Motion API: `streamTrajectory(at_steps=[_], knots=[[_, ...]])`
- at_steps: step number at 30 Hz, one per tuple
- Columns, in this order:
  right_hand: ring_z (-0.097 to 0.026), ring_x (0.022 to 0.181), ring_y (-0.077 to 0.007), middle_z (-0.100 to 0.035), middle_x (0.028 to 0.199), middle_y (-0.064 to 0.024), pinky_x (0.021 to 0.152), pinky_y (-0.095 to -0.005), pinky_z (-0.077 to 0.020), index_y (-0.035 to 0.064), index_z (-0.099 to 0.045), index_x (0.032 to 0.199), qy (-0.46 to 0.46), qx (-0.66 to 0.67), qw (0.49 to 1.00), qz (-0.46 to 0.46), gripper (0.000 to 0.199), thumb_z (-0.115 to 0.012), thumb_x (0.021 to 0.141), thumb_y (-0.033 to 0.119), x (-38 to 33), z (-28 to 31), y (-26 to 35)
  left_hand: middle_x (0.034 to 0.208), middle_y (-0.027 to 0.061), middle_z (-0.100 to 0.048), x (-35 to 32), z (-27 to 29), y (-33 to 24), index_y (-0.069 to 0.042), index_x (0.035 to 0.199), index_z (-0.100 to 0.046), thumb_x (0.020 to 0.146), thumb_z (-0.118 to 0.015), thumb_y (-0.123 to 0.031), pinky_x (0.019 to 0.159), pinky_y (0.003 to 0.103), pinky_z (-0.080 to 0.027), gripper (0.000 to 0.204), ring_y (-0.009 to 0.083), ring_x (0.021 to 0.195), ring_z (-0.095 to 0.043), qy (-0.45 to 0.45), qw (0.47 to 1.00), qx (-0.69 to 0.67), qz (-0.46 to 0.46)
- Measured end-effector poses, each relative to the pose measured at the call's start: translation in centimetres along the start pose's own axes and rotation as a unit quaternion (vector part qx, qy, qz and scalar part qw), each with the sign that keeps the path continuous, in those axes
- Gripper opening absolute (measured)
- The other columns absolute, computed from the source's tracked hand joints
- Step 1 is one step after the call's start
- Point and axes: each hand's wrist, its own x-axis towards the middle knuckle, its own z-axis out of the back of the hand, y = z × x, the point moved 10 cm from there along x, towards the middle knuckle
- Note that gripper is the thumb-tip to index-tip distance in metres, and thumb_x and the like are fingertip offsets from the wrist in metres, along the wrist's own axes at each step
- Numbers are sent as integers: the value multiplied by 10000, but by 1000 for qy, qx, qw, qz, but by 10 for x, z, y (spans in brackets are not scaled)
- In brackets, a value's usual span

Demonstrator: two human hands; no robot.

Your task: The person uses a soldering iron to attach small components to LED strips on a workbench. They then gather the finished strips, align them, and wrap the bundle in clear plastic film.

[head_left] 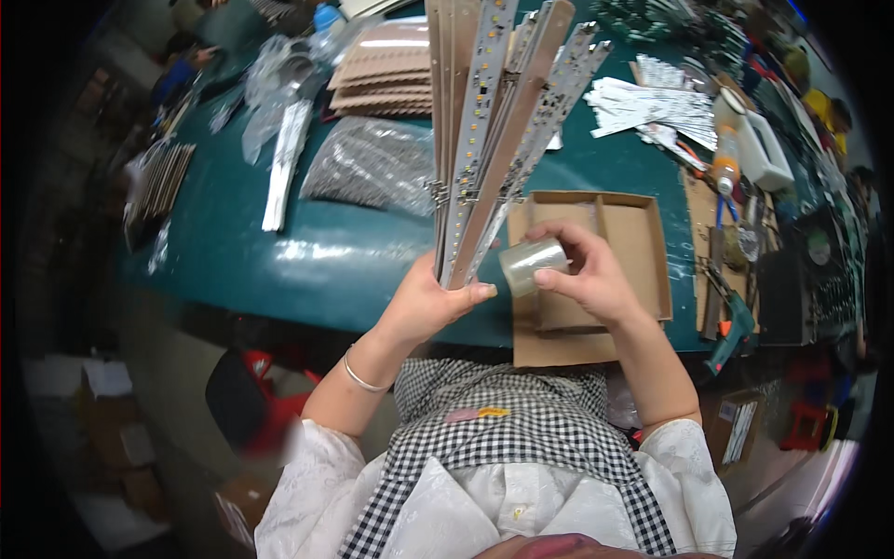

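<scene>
Closed round the lower ends of a bundle of LED strip boards (475, 140), my left hand (426, 296) keeps them standing upright and fanned out at the top. Small light dots run along the pale boards, and other strips show brownish backs. In my right hand (589, 270) is a roll of clear tape (533, 266), gripped between thumb and fingers. The roll is close to the right of the bundle's lower end; a small gap seems to lie between them. Beneath my right hand lies an open cardboard box (663, 252) with a divider.
On the green table (345, 289) a plastic bag of small parts (368, 166) lies left of the bundle, near stacked brown sheets (384, 65). White strips (652, 104) lie back right, by a bottle (725, 168) and a white jug (767, 149). A green glue gun (734, 331) rests at the right edge.
</scene>
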Motion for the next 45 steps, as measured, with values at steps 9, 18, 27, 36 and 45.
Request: streamTrajectory(at_steps=[9,18,27,36,45], knots=[[-620,1080,-345,-670,1144,-175,927,-409,-502,41,-687,1102,-26,-379,918,115,343,-769,784,140,9,-49,-11,713,-45,-504,-18,32,66,-1,1287,-556,870,-693,-11,433,192,-268,440,19,508,-386,-41,993,-13,111],[-698,866,-235,-733,990,-101,732,-329,-555,32,-761,908,9,-292,942,166,177,-783,733,37,11,-16,-9,724,-39,-508,1,22,69,-5,1222,-567,847,-719,-17,435,210,-304,405,28,527,-403,-37,991,80,98],[-619,841,-315,-642,910,-100,735,-398,-518,31,-644,882,-29,-432,856,283,155,-726,751,42,16,-39,6,739,-11,-543,6,26,63,-12,1118,-568,850,-717,-13,441,222,-340,306,47,547,-447,-58,981,155,100],[-624,860,-303,-632,900,-103,738,-404,-518,32,-636,850,53,-439,845,302,124,-690,742,65,17,-43,10,714,-15,-529,8,28,69,-7,1102,-571,868,-694,-2,445,224,-342,264,48,544,-447,-55,977,170,115],[-586,979,-251,-599,960,-81,878,-396,-484,61,-590,857,7,-571,689,447,126,-603,752,130,-5,-95,53,745,7,-580,14,39,70,-17,1077,-599,829,-749,-55,490,266,-429,292,101,568,-524,-31,975,186,115]])
